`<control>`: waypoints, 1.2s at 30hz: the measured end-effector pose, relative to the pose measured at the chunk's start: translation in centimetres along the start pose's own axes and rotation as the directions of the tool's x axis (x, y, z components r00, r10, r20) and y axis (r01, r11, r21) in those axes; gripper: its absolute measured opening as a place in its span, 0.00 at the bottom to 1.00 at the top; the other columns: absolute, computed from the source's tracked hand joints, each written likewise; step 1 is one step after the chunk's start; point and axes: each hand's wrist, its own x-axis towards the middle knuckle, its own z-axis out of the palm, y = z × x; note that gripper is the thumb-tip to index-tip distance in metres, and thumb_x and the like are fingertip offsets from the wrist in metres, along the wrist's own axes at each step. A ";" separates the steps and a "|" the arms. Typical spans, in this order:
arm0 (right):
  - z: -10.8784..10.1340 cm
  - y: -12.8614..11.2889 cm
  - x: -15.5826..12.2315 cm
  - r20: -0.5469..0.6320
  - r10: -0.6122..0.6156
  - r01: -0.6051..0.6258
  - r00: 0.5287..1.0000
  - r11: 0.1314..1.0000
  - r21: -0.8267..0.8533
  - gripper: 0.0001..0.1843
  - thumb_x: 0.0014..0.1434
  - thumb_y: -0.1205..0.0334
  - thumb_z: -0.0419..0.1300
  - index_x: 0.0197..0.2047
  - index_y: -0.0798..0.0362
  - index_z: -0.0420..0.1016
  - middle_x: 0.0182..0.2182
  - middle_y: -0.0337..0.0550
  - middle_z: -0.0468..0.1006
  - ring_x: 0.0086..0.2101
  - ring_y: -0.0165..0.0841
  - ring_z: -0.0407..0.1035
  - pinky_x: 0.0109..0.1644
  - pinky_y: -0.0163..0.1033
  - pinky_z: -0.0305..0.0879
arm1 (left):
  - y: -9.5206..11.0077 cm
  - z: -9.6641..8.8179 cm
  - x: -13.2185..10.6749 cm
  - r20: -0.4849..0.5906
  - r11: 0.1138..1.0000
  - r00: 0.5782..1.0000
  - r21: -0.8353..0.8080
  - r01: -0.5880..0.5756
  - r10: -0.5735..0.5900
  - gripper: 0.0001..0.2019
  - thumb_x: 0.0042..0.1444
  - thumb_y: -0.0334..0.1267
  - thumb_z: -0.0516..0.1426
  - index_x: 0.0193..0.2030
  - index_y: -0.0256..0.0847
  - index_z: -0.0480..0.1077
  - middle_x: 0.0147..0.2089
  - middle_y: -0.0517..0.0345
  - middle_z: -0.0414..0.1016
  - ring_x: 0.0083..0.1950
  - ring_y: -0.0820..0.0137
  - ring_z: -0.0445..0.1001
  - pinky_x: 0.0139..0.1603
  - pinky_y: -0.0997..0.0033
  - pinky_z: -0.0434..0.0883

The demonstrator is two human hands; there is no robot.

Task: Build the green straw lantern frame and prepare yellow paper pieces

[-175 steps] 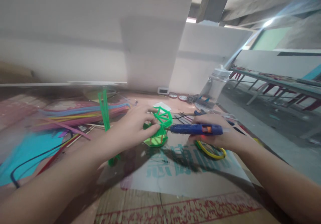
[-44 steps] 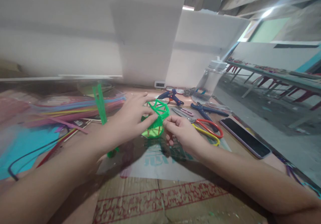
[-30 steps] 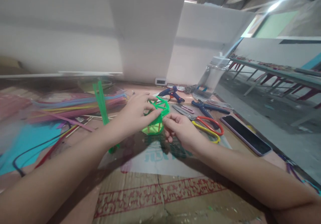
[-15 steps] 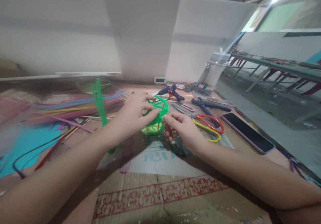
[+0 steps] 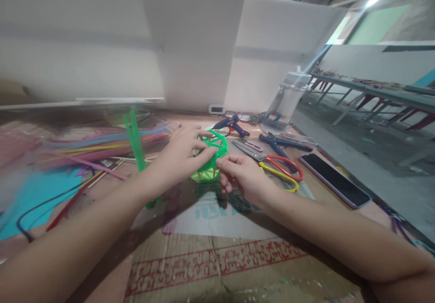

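Green frame (image 5: 210, 163) is gripped and partly hidden by the left hand (image 5: 185, 149); whether the right hand (image 5: 244, 175) pinches it is unclear.

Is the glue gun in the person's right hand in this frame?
No, the blue glue gun lies beyond the green lattice model, while the right hand is at that model's right side.

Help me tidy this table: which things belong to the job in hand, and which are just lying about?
In the job:
- green frame, held by left hand, right hand at its edge
- probably glue gun, its light red
- possibly scissors, green strips

Apparently just lying about:
- phone
- water bottle
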 end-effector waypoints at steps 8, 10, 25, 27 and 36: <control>0.0 0.1 0.1 0.025 0.042 -0.043 0.999 0.997 0.057 0.19 0.51 0.51 0.71 0.23 0.54 0.69 0.15 0.33 0.72 0.13 0.23 0.63 0.18 0.30 0.65 | 0.3 -0.2 0.1 0.027 1.000 1.000 0.001 0.003 -0.003 0.17 0.64 0.41 0.55 0.28 0.43 0.80 0.52 0.53 0.80 0.56 0.57 0.73 0.61 0.49 0.65; -0.1 0.2 0.1 0.028 0.020 -0.021 0.999 0.999 0.038 0.20 0.52 0.49 0.70 0.23 0.53 0.69 0.15 0.33 0.72 0.14 0.23 0.63 0.19 0.30 0.66 | 0.2 -0.2 0.1 0.019 1.000 1.000 0.009 -0.010 0.010 0.17 0.65 0.41 0.55 0.28 0.43 0.80 0.53 0.52 0.80 0.56 0.57 0.73 0.60 0.49 0.65; 0.2 0.3 0.1 -0.024 -0.021 0.021 1.000 1.000 0.012 0.20 0.54 0.48 0.69 0.23 0.53 0.69 0.15 0.32 0.71 0.13 0.22 0.60 0.20 0.30 0.67 | 0.3 0.0 0.0 -0.005 0.998 0.999 0.025 -0.049 0.049 0.19 0.66 0.44 0.54 0.28 0.44 0.80 0.52 0.52 0.81 0.57 0.55 0.73 0.61 0.46 0.63; 0.2 0.3 0.2 -0.026 -0.016 0.016 1.000 1.000 0.006 0.20 0.54 0.48 0.69 0.23 0.53 0.69 0.14 0.31 0.70 0.13 0.22 0.60 0.20 0.30 0.67 | 0.3 0.0 0.0 0.001 0.998 0.998 0.028 -0.059 0.059 0.19 0.66 0.43 0.54 0.27 0.44 0.80 0.52 0.53 0.81 0.57 0.55 0.73 0.61 0.45 0.63; -1.2 0.5 -0.3 -0.029 -0.101 0.097 0.994 0.988 -0.121 0.23 0.59 0.40 0.61 0.30 0.54 0.73 0.16 0.36 0.72 0.15 0.25 0.64 0.20 0.31 0.60 | -0.8 -0.6 -0.6 0.001 0.993 1.000 0.113 -0.022 0.022 0.18 0.68 0.46 0.52 0.39 0.44 0.82 0.61 0.50 0.76 0.67 0.51 0.64 0.68 0.41 0.59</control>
